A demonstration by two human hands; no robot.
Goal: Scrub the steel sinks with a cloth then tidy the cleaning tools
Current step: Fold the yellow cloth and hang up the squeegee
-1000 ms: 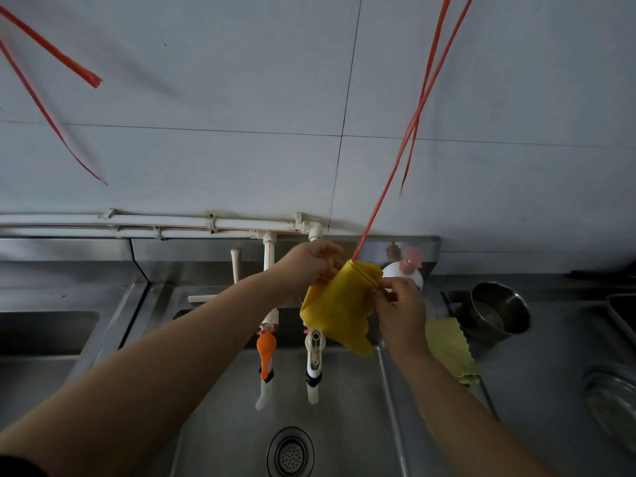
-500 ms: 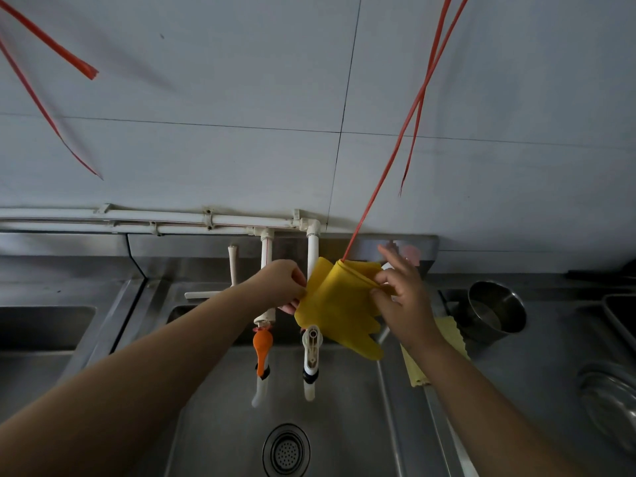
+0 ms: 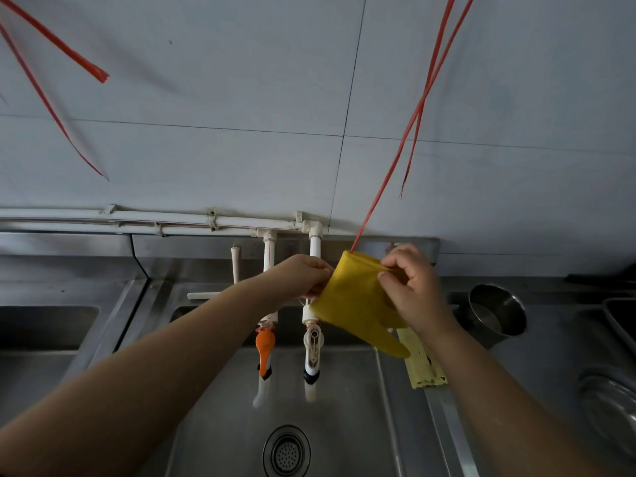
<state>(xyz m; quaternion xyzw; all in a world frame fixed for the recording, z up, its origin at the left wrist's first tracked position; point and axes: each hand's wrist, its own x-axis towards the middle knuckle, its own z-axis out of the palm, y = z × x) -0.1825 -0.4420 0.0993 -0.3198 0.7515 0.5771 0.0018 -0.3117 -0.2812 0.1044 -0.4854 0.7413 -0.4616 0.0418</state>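
Yellow rubber glove [image 3: 354, 304] now lifted slightly toward 12 o'clock, hanging from the red plastic string [image 3: 389, 173] above the steel sink [image 3: 344, 425]. Left hand [image 3: 303, 277] and right hand [image 3: 413, 287] each keep a pinching grip on its cuff. Judged: hanging-up step, tidying nearly done.

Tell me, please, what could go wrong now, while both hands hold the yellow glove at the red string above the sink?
1. The yellow glove meets the red string only at its cuff, pinched by the left hand and right hand. If released too early, it may drop into the sink.
2. The glove hangs close to the white tap, so a tug could bump its lever.
3. The string looks thin; hard pulling might snap it.
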